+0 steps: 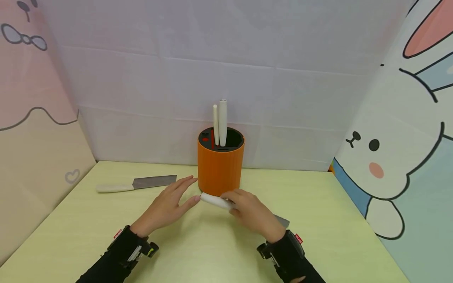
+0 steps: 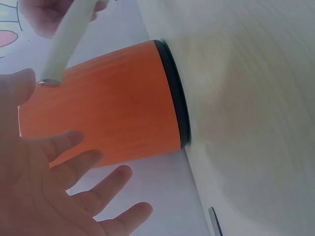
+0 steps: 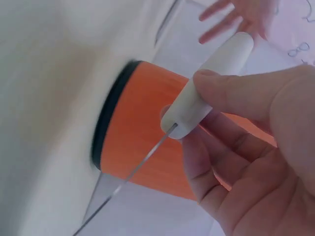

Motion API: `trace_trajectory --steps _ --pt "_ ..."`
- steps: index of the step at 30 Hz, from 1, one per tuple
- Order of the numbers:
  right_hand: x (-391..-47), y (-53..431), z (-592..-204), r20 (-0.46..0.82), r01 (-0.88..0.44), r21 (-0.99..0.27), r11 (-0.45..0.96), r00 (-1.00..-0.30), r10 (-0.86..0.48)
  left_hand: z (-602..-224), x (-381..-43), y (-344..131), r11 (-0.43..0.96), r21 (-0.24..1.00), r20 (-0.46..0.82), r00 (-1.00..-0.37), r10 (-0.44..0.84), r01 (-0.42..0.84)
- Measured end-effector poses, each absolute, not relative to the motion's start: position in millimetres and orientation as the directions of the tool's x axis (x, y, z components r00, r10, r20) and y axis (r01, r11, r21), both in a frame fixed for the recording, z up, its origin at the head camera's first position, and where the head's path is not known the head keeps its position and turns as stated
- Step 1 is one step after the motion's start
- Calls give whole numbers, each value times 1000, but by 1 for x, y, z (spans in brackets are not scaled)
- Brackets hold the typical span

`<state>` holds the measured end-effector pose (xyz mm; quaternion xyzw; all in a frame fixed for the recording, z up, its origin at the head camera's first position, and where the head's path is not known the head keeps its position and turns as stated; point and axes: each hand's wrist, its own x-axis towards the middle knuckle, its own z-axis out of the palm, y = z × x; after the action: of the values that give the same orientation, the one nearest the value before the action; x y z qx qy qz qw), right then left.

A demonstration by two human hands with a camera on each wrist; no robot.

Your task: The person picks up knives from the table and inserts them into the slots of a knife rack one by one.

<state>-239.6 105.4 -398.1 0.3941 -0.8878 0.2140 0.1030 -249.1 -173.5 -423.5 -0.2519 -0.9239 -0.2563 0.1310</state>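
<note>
My right hand (image 1: pixel 253 212) pinches a knife by its white handle (image 1: pixel 213 199) in front of the knife block. The knife's blade (image 1: pixel 282 221) points right, partly hidden by the hand; the right wrist view shows the thin blade (image 3: pixel 125 182) edge-on. With fingers spread, my left hand (image 1: pixel 168 206) is beside the handle's free end. Its thumb is very near that end; I cannot tell whether they touch. Behind both hands stands the orange knife block (image 1: pixel 221 171) with a black top. Two white handles (image 1: pixel 222 122) rise from its slots.
A broad-bladed knife (image 1: pixel 153 181) with a white handle lies on the table (image 1: pixel 198 251), left of the block. A white cloth wall (image 1: pixel 177 86) closes off the back. Printed cartoon panels flank the table on both sides.
</note>
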Motion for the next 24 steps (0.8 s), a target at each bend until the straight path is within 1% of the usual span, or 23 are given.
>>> trace_trajectory --steps 8,12,18,24 --pt "-236 118 -370 451 -709 -404 578 -704 -548 -422 -246 -170 738 447 331 -860 389 505" --pt "-234 123 -359 547 -732 -438 522 -678 -491 -423 -246 -170 739 448 325 -862 389 503" --pt "-234 126 -352 673 -770 -436 465 -622 -400 -423 -245 -169 739 451 322 -863 389 501" --pt "-225 123 -339 720 -768 -493 408 -624 -304 -424 -245 -167 741 452 312 -867 389 496"
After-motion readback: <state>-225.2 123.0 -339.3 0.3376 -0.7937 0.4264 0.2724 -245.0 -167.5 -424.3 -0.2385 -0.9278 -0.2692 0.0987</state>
